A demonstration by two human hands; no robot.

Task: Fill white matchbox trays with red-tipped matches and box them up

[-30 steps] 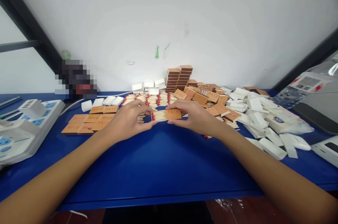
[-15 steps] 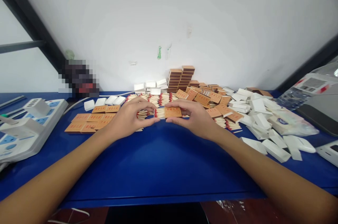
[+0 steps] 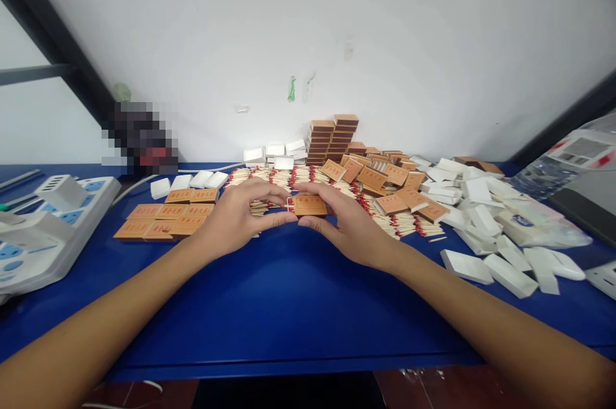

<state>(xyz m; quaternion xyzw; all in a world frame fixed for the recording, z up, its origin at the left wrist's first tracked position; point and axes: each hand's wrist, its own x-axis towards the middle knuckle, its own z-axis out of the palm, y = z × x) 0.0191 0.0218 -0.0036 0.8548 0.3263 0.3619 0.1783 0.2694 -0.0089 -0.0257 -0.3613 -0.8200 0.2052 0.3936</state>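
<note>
Between my two hands an orange matchbox (image 3: 309, 206) lies over the blue table. My right hand (image 3: 353, 223) grips its sleeve, with fingers along the far edge and thumb along the near edge. At the left end a short stretch of the white inner tray sticks out, with red match heads in it. My left hand (image 3: 235, 216) holds that end between fingertips and thumb. Loose matches (image 3: 301, 176) with red heads lie in rows just behind the hands, partly covered by them.
Filled-looking orange matchboxes (image 3: 166, 211) lie in rows at left, near a power strip (image 3: 77, 235). Matchboxes (image 3: 332, 138) are stacked by the wall. Orange sleeves (image 3: 370, 179) and white trays (image 3: 481, 219) are heaped at right. A plastic bottle (image 3: 543, 168) stands beyond.
The white tray with matches has slid to the right into the orange sleeve, so much less of it shows. My hands are closer together.
</note>
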